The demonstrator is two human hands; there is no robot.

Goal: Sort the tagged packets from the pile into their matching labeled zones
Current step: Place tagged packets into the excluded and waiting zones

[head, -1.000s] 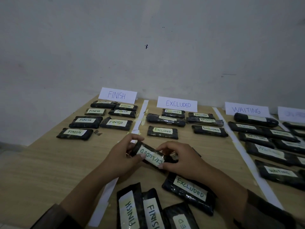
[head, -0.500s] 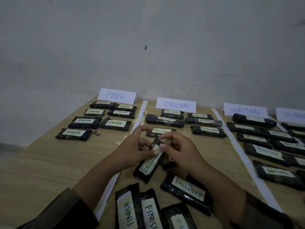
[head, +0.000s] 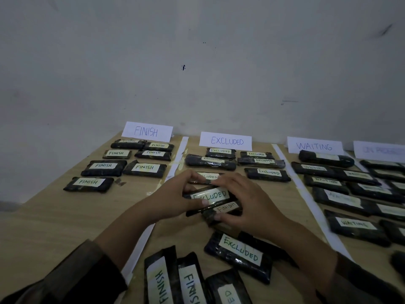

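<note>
Above the table's middle both hands hold black packets. My left hand (head: 173,198) grips the left end of a packet tagged EXCLUDED (head: 210,195), thumb on its front edge. My right hand (head: 245,202) curls over the right end and also holds a smaller packet tagged FINISH (head: 223,210) just below it. The pile lies at the near edge: an EXCLUDED packet (head: 240,254), two FINISH packets (head: 161,279) standing lengthwise, and a partly cut-off one (head: 228,290). Zone signs stand at the back: FINISH (head: 146,131), EXCLUDED (head: 225,141), WAITING (head: 314,146).
Several sorted packets lie in each zone, with white tape strips (head: 306,198) between zones. A fourth blurred sign (head: 379,150) stands far right with more packets. A grey wall rises behind the wooden table (head: 54,216), whose left edge runs diagonally.
The EXCLUDED packet has turned from hanging steeply to lying level, tag upright toward me. Both hands moved slightly away from me, and a FINISH packet now shows under the right hand.
</note>
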